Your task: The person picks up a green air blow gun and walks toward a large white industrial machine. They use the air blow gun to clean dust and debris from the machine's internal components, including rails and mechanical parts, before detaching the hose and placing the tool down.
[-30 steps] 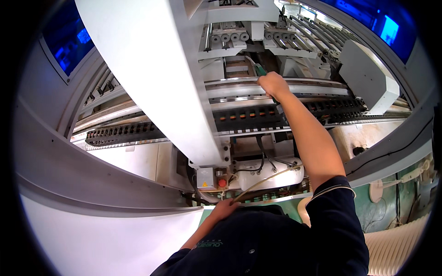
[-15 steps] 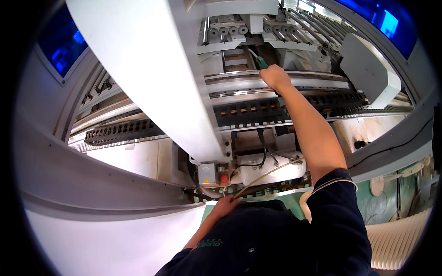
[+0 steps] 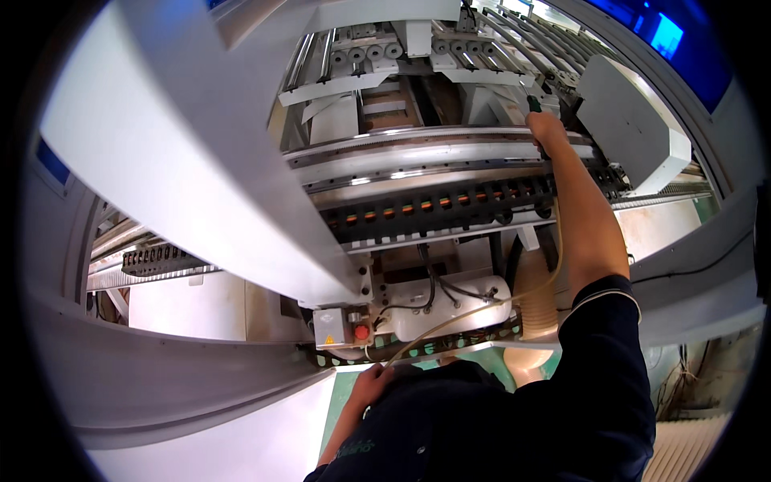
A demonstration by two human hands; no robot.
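Machine gantry (image 3: 201, 153) fills frame, 10 o'clock. Your right hand (image 3: 546, 128) has pushed farther in since earlier frames, now 1 o'clock, grip closed on green-handled tool (image 3: 533, 103) trailing hose (image 3: 482, 309). Left hand (image 3: 371, 384), 6 o'clock, unmoved; grip unclear.

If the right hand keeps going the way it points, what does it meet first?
Probably the grey roller and bracket assembly just beyond the right hand and its green-handled tool; depth is hard to judge here.

Red button (image 3: 362, 331) on, seemingly, grey box (image 3: 336, 328).
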